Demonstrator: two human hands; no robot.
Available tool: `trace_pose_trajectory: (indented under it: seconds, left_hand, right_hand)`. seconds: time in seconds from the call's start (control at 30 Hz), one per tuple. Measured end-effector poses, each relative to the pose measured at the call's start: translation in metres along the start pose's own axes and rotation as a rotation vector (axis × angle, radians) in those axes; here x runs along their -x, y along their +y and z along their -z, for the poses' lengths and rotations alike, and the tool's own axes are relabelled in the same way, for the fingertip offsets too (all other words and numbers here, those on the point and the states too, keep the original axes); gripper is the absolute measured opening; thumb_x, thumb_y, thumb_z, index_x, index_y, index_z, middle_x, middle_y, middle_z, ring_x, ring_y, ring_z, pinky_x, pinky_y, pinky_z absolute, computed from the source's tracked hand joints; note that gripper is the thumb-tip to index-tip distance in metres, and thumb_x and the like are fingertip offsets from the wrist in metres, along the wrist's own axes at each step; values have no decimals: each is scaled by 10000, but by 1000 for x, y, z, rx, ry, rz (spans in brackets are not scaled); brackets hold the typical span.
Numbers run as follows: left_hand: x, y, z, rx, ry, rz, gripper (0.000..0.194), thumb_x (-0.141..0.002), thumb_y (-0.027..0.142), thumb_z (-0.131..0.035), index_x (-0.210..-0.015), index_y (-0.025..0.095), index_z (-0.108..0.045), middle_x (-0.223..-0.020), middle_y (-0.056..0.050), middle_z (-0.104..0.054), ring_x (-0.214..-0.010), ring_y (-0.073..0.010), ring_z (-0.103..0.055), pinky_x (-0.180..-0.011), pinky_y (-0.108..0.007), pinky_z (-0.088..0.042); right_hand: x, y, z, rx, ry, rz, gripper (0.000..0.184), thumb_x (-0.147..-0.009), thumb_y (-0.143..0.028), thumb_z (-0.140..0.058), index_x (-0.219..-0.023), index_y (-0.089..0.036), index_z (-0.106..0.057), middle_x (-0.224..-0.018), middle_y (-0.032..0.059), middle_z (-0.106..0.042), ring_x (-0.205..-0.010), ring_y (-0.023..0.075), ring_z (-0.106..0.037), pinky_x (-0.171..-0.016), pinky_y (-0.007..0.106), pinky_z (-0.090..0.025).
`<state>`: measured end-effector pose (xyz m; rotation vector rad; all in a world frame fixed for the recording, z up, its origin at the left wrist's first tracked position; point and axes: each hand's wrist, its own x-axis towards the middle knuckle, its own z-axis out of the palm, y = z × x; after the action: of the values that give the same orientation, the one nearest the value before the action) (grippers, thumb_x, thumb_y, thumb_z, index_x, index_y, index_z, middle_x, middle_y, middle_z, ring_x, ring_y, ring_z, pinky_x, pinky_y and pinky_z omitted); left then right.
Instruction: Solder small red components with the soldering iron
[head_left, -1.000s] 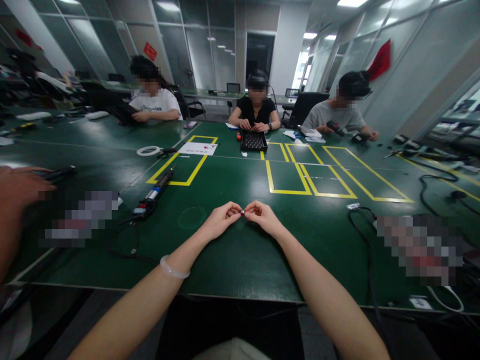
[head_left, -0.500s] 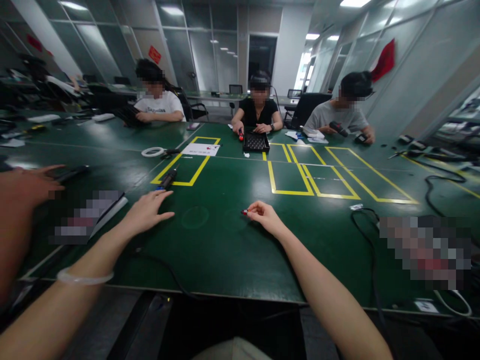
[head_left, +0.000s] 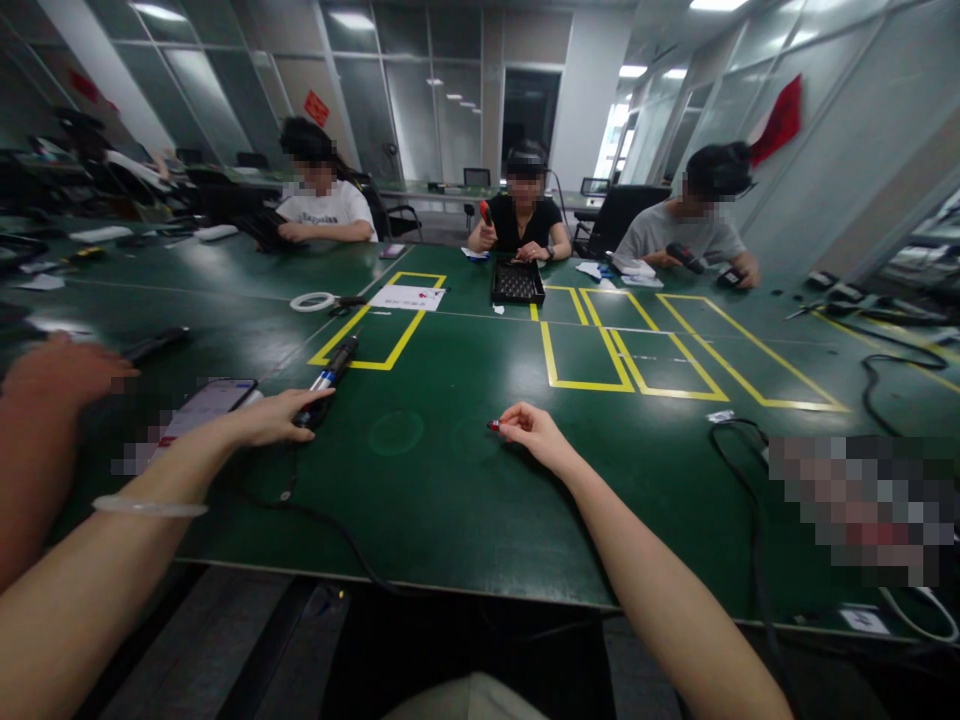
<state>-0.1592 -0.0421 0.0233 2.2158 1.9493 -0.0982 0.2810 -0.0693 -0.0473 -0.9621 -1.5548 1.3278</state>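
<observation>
My left hand (head_left: 274, 415) is closed around the rear end of a slim electric screwdriver (head_left: 330, 375), black with a blue-and-silver band. The tool lies tilted, its tip pointing away from me toward a yellow taped outline. My fingers cover part of its body. Just above the table, my right hand (head_left: 532, 432) pinches a small red piece with a dark end (head_left: 493, 426) between thumb and fingertips. That piece is too small to name.
Another person's hand (head_left: 67, 375) reaches in from the left, near a phone (head_left: 214, 400). A black cable (head_left: 345, 545) runs across the green table (head_left: 450, 530). Three people sit opposite, one behind a black tray (head_left: 517, 282). A white paper (head_left: 409, 297) lies beyond the screwdriver.
My left hand has moved slightly down and left and closed on the electric screwdriver. My right hand stays nearly still with the small red piece. The person opposite has raised a red-and-black tool.
</observation>
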Motion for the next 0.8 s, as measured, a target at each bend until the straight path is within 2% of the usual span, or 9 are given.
trace_pose_trajectory:
  seconds: [0.1, 0.23, 0.33, 0.43, 0.63, 0.8]
  left_hand:
    - [0, 13, 1, 21, -99, -44, 788, -717, 346, -607, -1438, 167, -343, -1327, -119, -526, -1098, -248, -546, -923, -292, -398]
    - [0, 42, -3, -28, -67, -27, 805, -698, 455, -602, -1425, 196, -372, -1275, -132, -572, -1074, -312, -579, -876, -339, -433]
    - [4, 76, -7, -96, -59, -4, 808, -699, 520, -580, -1426, 241, -366, -1253, -141, -585, -1056, -345, -587, -825, -371, -452]
    - [9, 114, -12, -120, -45, -13, 797, -699, 549, -576, -1420, 281, -365, -1240, -139, -589, -1044, -342, -590, -800, -377, -457]
    - [7, 183, -27, -69, 7, -166, 798, -687, 547, -620, -1406, 301, -375, -1255, -139, -571, -1045, -334, -585, -812, -376, -449]
    - [2, 224, -35, 37, 21, -272, 811, -676, 483, -663, -1411, 296, -376, -1317, -143, -515, -1067, -350, -572, -836, -390, -443]
  right_hand:
    - [0, -1, -1, 12, -4, 0, 254, -723, -350, -682, -848, -162, -565, -708, -5, -608, -583, 99, -518, -576, 238, -408]
    - [0, 0, -2, 24, 5, 1, 263, -716, -359, -683, -847, -165, -565, -707, -6, -608, -580, 100, -517, -572, 238, -410]
    - [0, 1, -2, 24, -9, 5, 268, -711, -360, -685, -847, -165, -562, -718, -3, -614, -580, 98, -515, -574, 238, -412]
    - [0, 0, -1, 28, -26, 7, 262, -705, -347, -688, -840, -166, -555, -714, -4, -609, -573, 93, -505, -561, 231, -394]
    - [2, -1, 0, 83, -58, 18, 220, -717, -310, -669, -836, -164, -556, -682, -19, -574, -561, 89, -486, -553, 226, -373]
    - [2, -1, 3, 158, -64, 55, 176, -739, -283, -639, -842, -163, -561, -684, -22, -567, -599, 99, -503, -601, 238, -400]
